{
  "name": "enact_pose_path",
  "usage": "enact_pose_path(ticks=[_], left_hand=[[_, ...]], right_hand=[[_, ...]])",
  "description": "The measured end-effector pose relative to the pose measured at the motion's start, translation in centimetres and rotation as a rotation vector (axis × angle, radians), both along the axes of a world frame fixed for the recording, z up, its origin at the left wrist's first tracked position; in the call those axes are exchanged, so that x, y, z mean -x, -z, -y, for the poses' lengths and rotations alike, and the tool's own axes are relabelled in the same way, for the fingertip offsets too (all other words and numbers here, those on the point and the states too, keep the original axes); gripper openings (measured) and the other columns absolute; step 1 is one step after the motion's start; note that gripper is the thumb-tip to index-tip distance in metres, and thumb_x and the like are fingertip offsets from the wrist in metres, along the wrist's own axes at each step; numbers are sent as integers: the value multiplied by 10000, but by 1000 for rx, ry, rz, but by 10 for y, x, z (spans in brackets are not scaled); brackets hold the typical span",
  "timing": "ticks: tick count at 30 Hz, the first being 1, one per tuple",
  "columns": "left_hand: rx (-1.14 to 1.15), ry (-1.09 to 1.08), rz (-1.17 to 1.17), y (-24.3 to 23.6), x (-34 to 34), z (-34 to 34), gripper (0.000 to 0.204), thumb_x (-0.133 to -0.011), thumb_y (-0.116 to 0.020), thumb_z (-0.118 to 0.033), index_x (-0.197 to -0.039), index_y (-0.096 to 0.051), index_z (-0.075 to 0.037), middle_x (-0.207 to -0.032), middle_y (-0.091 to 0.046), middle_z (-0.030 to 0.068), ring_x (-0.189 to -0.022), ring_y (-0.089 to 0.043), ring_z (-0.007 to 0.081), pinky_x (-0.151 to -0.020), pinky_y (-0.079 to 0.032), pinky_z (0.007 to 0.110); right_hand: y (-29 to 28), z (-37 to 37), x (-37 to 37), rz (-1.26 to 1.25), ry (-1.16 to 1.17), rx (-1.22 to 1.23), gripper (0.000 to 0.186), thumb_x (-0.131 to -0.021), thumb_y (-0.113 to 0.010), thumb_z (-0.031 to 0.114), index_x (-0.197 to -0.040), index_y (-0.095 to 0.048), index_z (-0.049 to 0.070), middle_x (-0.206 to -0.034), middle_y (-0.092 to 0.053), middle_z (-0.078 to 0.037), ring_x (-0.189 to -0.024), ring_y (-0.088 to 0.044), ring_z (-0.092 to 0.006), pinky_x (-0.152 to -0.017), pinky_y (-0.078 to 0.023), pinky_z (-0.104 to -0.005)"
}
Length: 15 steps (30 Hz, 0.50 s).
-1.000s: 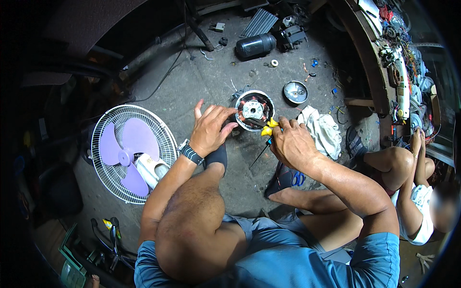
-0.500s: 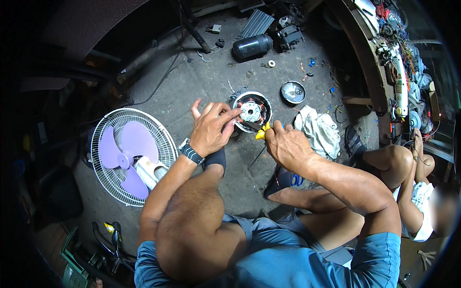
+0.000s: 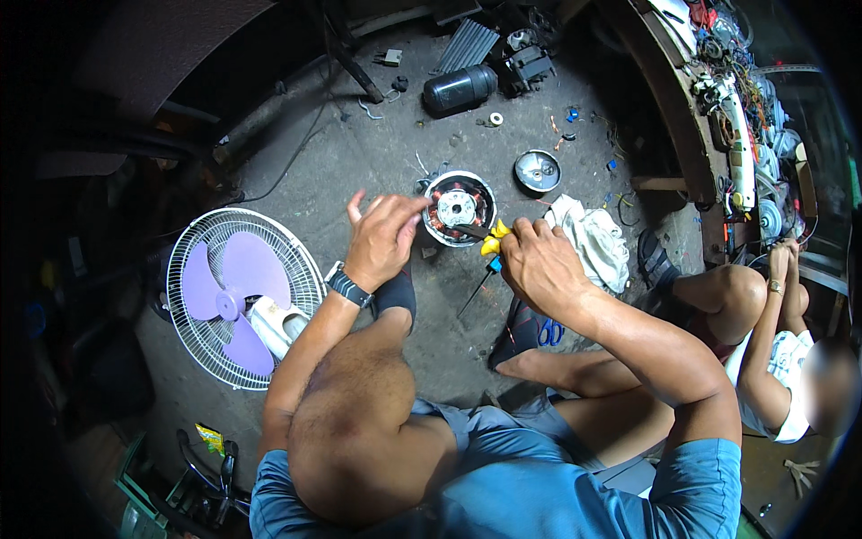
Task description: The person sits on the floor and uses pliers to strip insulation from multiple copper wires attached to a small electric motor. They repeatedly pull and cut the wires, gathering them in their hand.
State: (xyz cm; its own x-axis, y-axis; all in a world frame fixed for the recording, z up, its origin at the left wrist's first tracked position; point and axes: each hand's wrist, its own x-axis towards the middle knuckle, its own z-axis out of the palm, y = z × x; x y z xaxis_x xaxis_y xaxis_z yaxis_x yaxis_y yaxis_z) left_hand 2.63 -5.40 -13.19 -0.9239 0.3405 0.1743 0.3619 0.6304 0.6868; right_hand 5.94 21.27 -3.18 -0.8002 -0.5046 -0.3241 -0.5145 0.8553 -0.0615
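Observation:
An opened fan motor (image 3: 456,241) sits on the floor in front of me, a round white-rimmed housing with copper windings and a pale metal disc (image 3: 457,207) inside. At its right front, my right hand (image 3: 543,262) is closed on yellow-handled pliers (image 3: 493,239); their dark jaws reach over the rim into the housing. My left hand (image 3: 384,235) is at the motor's left rim, index finger stretched toward it, thumb apart, little finger raised. Just below the pliers is a thin dark-shafted tool with a blue end (image 3: 494,265); whether it is held or lying there, I cannot tell.
A caged fan with purple blades (image 3: 230,304) lies at left. Beyond the motor are a round metal cover (image 3: 538,171) and a black cylinder (image 3: 460,90). A white cloth (image 3: 590,241) lies at right. Another person (image 3: 768,359) sits far right beside a cluttered bench (image 3: 691,135).
My left hand has drawn back from the motor's middle to its left rim. The right hand stays at the pliers. The whole view has shifted slightly, and the blue end now shows.

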Motion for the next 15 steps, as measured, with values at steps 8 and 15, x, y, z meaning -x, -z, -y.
enact_pose_path(ticks=[8,15], left_hand=[[116,20,-176,-12,17,2,78,-879,-746,-143,-943,-727,-103,-902,-608,46,-946,-615,227,-955,-345,424],[172,-42,-251,-15,23,-4,77,-866,-755,-149,-925,-719,-117,-911,-608,36,-950,-616,219,-958,-331,445]], right_hand=[[15,17,0,27,60,-38,284,-980,-501,171,-1059,-663,-48,-1072,-631,-213,-982,-632,-352,-812,-508,-483],[5,29,12,-70,62,-55,307,-1031,-458,195,-1056,-664,-31,-1059,-631,-182,-963,-626,-335,-800,-497,-475]])
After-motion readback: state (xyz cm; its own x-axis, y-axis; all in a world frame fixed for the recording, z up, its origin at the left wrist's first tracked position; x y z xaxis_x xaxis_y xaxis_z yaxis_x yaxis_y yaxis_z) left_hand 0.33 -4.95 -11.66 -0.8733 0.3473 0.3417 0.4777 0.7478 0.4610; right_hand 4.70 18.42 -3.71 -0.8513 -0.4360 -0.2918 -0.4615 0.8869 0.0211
